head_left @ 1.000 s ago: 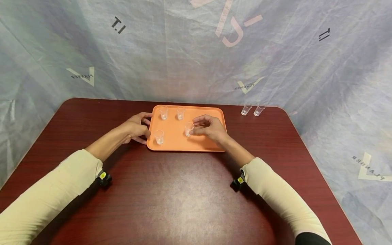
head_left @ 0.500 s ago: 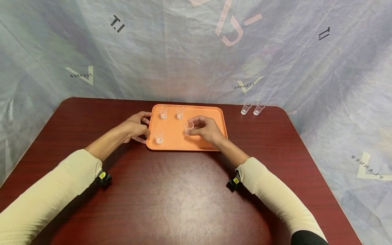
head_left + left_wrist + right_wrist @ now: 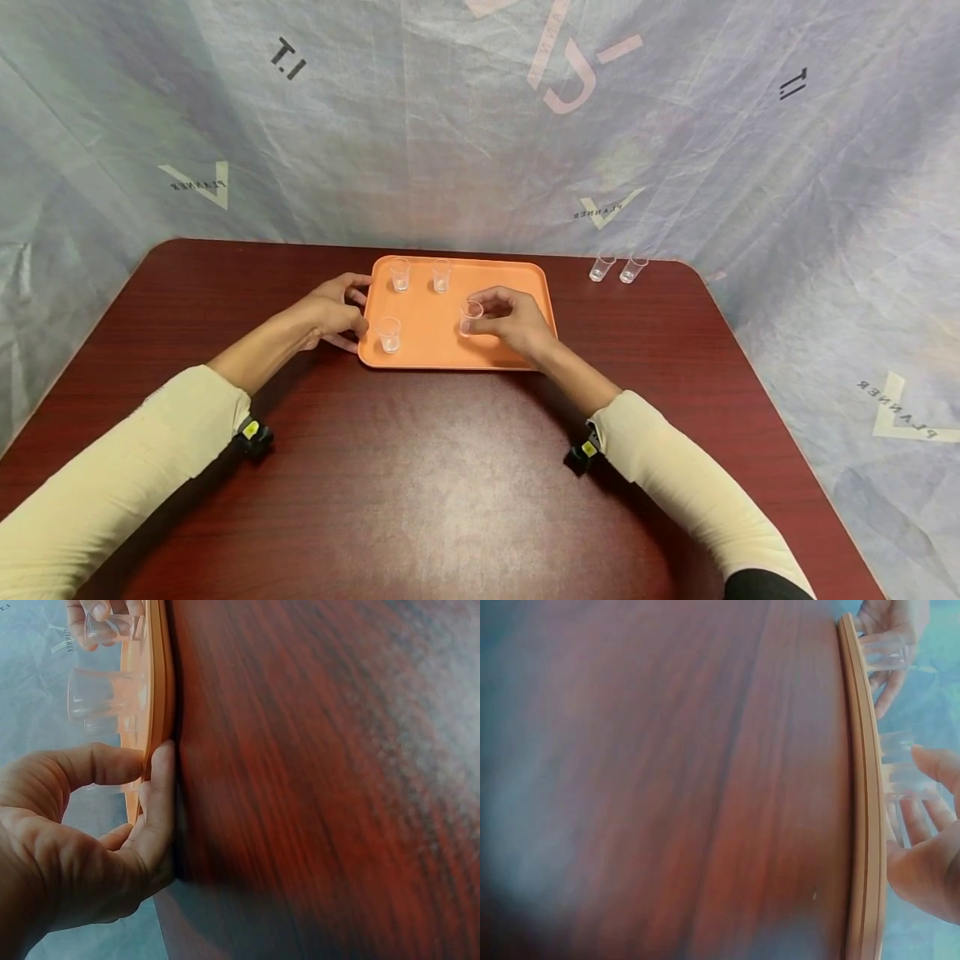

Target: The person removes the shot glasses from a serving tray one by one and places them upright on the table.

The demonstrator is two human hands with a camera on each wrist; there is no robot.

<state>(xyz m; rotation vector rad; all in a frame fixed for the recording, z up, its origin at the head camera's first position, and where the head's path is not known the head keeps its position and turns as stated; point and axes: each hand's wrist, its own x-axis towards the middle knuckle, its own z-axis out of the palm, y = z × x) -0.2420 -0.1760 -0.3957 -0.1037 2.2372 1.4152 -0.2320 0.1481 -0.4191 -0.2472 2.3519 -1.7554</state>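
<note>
An orange tray [image 3: 420,317] lies on the table near its far edge. My left hand [image 3: 333,312] grips the tray's left rim, the thumb over the edge and the fingers along its side, as the left wrist view [image 3: 97,825] shows up close. My right hand [image 3: 517,321] pinches a small clear shot glass [image 3: 470,319] between thumb and fingers, upright over the middle of the tray. Two more shot glasses stand at the tray's back, one at the left corner [image 3: 401,275] and another [image 3: 441,276] beside it. A third shot glass [image 3: 388,335] stands at the front left.
Two further clear glasses [image 3: 602,267] stand side by side at the table's back right. The dark red wooden table [image 3: 450,467] stretches from the tray toward me. A grey-lilac printed sheet [image 3: 450,167] hangs right behind and beside the table.
My right hand has moved its fingers farther round the shot glass, and the glass has shifted slightly to the right with it. My left hand has stayed on the tray's rim.
</note>
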